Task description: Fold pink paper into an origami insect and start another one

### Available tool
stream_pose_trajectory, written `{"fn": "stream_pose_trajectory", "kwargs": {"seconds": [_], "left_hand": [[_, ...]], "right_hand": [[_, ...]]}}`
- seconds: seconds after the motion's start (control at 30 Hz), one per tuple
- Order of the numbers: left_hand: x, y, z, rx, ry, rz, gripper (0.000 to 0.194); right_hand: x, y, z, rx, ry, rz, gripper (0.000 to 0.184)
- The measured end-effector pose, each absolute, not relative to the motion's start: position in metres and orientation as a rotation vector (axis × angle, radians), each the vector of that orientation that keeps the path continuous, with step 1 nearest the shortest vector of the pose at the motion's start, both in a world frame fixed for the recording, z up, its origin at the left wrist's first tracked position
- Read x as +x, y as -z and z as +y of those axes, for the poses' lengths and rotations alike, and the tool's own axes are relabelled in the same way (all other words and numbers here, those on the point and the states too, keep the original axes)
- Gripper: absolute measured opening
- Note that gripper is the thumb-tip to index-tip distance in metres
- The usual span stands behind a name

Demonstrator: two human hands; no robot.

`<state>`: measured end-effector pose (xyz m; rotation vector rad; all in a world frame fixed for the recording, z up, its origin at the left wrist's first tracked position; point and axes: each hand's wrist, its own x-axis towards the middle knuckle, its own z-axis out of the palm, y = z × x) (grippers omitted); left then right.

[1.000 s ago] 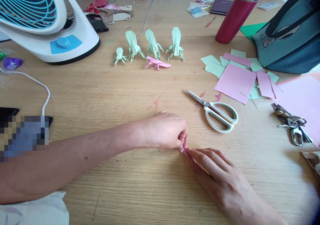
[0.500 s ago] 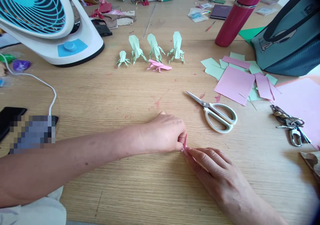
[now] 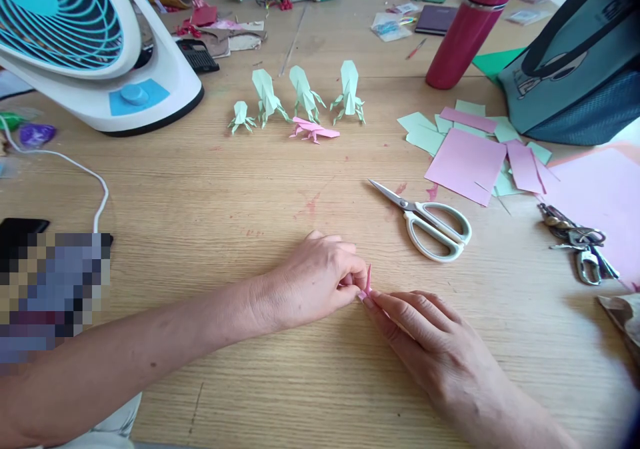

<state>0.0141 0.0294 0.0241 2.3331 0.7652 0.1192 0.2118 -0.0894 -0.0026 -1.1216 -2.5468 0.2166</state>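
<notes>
- Pink folded paper (image 3: 369,280), this side of the scissors (image 3: 439,225), shows a slim upright point: partway folded, apparently, remainder unclear.
- Right hand (image 3: 435,346) pinches its base!
- Left hand (image 3: 320,272) curls close against it; whether gripping, can't tell.

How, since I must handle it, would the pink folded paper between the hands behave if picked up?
The pink folded paper is probably very light, being tiny beside the left hand and right hand. Its visible part stands narrow and looks folded, so may be fairly stiff, though its thin tip could bend easily. The rest is hidden.
</notes>
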Motion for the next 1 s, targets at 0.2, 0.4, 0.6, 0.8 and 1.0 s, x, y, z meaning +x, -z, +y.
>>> {"fn": "stream_pose_trajectory", "kwargs": {"seconds": [0.2,0.4,0.6,0.8,1.0], "left_hand": [[0.015,-0.025,0.026,2.364,-0.072,0.756,0.011],[0.015,-0.024,0.019,2.485,-0.075,0.762,0.010],[0.007,-0.016,0.005,2.754,-0.321,0.669,0.015],[-0.002,-0.011,0.003,2.892,-0.443,0.504,0.020],[-0.009,-0.006,0.002,2.981,-0.546,0.358,0.017]], "right_hand": [[0.210,0.000,-0.087,-1.121,-0.192,-2.538,0.041],[0.209,-0.001,-0.087,-1.123,-0.189,-2.532,0.039],[0.210,0.008,-0.092,-1.186,-0.219,-2.547,0.042],[0.212,0.014,-0.097,-1.229,-0.255,-2.574,0.042],[0.212,0.010,-0.094,-1.159,-0.206,-2.532,0.040]]}}
